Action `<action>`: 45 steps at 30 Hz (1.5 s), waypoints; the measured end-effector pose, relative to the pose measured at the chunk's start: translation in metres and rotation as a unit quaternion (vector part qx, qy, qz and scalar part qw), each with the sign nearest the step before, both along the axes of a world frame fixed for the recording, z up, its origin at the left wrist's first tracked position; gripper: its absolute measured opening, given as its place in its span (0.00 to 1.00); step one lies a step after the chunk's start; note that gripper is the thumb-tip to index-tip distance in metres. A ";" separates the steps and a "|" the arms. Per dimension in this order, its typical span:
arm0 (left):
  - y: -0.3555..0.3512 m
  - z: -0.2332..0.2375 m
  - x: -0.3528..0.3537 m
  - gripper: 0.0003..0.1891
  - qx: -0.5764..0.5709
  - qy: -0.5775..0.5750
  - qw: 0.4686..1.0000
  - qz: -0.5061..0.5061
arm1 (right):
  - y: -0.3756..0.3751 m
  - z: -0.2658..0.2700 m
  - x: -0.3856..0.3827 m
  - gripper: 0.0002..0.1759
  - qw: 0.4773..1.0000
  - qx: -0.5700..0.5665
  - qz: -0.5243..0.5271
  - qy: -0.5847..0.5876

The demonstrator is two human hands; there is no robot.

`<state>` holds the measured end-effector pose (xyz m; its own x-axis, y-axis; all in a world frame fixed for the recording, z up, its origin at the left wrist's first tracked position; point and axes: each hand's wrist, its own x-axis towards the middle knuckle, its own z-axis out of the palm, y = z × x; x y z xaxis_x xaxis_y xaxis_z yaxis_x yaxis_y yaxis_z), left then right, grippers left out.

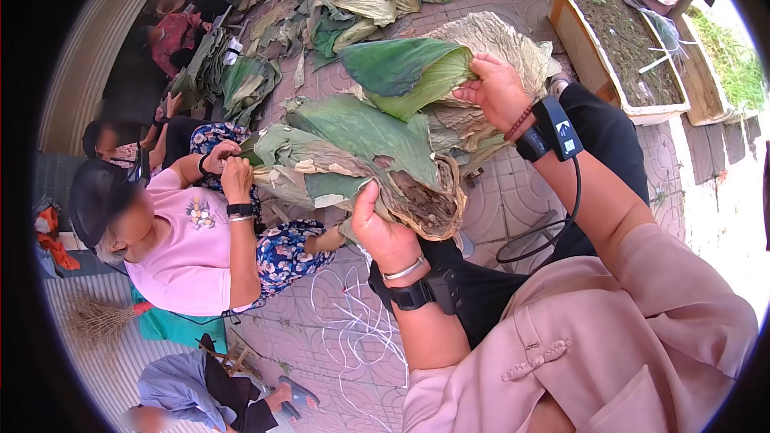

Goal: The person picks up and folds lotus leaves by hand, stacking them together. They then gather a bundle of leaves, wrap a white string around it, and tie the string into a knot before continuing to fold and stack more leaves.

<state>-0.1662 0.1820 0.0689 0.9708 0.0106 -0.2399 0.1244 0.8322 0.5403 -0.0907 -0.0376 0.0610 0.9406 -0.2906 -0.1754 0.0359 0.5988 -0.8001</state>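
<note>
My left hand (pixel 383 228) is closed around the near edge of a bundle of dried lotus leaves (pixel 345 144), thumb on top and the other fingers hidden underneath. The bundle is grey-green, with a brown, torn, crumpled end beside my palm. My right hand (pixel 493 95) pinches the edge of a greener lotus leaf (pixel 409 72), which is folded over and lies above the bundle. Beneath that hand spreads a pale, wrinkled dry leaf (pixel 501 44).
On the left a co-worker in a pink shirt (pixel 188 232) has both hands at the bundle's far end. More leaves (pixel 353 8) cover the paving behind. Soil-filled foam boxes (pixel 618 48) stand at right. White string (pixel 357 321) lies on the ground, near a seated person (pixel 188 389) and a broom (pixel 100 321).
</note>
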 end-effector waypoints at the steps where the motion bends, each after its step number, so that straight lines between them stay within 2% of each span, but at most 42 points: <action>1: 0.000 0.001 0.000 0.17 -0.001 0.004 1.000 0.018 | -0.010 -0.011 -0.001 0.10 0.998 0.038 -0.038 0.014; 3: -0.001 0.005 -0.002 0.16 0.007 0.001 1.000 0.025 | -0.024 -0.029 -0.009 0.10 0.998 0.009 -0.042 0.043; 5: -0.001 0.006 -0.002 0.16 0.021 0.000 0.999 0.033 | -0.031 -0.042 -0.018 0.07 0.981 -0.043 -0.044 0.186; 6: -0.001 0.006 -0.002 0.16 0.035 0.002 0.999 0.034 | -0.033 -0.045 -0.023 0.07 0.978 -0.045 -0.027 0.201; 13: -0.002 0.007 -0.001 0.16 0.024 0.005 1.000 0.019 | -0.041 -0.039 -0.033 0.08 0.976 -0.064 0.016 0.206; 15: 0.000 0.006 0.000 0.16 0.017 -0.010 1.000 0.003 | -0.049 -0.040 -0.036 0.08 0.954 -0.155 0.096 0.238; 16: 0.000 0.006 0.000 0.16 0.017 -0.010 1.000 0.003 | -0.052 -0.043 -0.037 0.08 0.954 -0.156 0.096 0.238; 17: -0.001 0.006 -0.001 0.16 0.016 -0.005 1.000 0.012 | -0.052 -0.046 -0.038 0.08 0.881 -0.422 0.061 0.205; 18: -0.001 0.006 -0.001 0.16 0.015 0.001 1.000 0.020 | -0.054 -0.049 -0.039 0.09 0.739 -0.655 0.021 0.156; 19: -0.001 0.006 -0.002 0.16 0.015 0.002 1.000 0.020 | -0.055 -0.051 -0.038 0.09 0.739 -0.655 0.021 0.157; 21: 0.000 0.005 -0.003 0.17 0.008 -0.013 1.000 0.012 | -0.051 -0.048 -0.034 0.10 0.676 -0.731 -0.093 -0.001; 22: 0.002 0.005 -0.004 0.17 0.009 -0.013 1.000 0.009 | -0.050 -0.045 -0.030 0.11 0.664 -0.746 -0.036 0.038; 27: 0.003 0.021 -0.014 0.22 -0.053 -0.023 0.998 -0.001 | -0.046 -0.053 0.007 0.12 0.616 -0.786 -0.009 0.042; 29: -0.003 0.025 -0.015 0.24 -0.018 -0.018 0.999 0.035 | -0.051 -0.060 0.021 0.12 0.588 -0.800 0.052 0.109; 32: -0.001 0.022 -0.016 0.24 0.006 -0.035 0.997 0.062 | -0.058 -0.067 0.030 0.11 0.590 -0.795 0.067 0.124; 34: 0.008 0.016 -0.017 0.26 -0.014 -0.018 0.999 0.030 | -0.063 -0.073 0.033 0.11 0.592 -0.794 0.063 0.125; 36: 0.008 0.017 -0.016 0.26 -0.011 -0.030 0.998 0.047 | -0.067 -0.071 0.032 0.13 0.719 -0.665 -0.039 0.197; 37: 0.007 0.017 -0.016 0.26 -0.008 -0.041 0.997 0.063 | -0.075 -0.076 0.035 0.13 0.719 -0.665 -0.039 0.199; 38: 0.011 0.016 -0.014 0.26 -0.052 -0.057 0.997 0.022 | -0.083 -0.075 0.036 0.11 0.765 -0.600 -0.080 0.220; 39: 0.010 0.014 -0.015 0.26 -0.052 -0.056 0.997 0.021 | -0.088 -0.075 0.036 0.09 0.804 -0.530 -0.121 0.239; 40: 0.009 0.014 -0.016 0.26 -0.039 -0.034 0.998 0.039 | -0.094 -0.075 0.029 0.08 0.917 -0.293 -0.096 0.254; 41: 0.006 0.017 -0.016 0.26 -0.025 -0.013 0.998 0.058 | -0.098 -0.068 0.026 0.08 0.951 -0.165 -0.073 0.250; 44: 0.009 0.015 -0.016 0.26 -0.039 -0.007 0.999 0.004 | -0.100 -0.055 0.011 0.13 0.952 -0.130 -0.065 0.267; 45: 0.011 0.012 -0.014 0.26 -0.039 -0.008 0.999 0.005 | -0.100 -0.054 0.006 0.11 0.916 -0.279 -0.093 0.272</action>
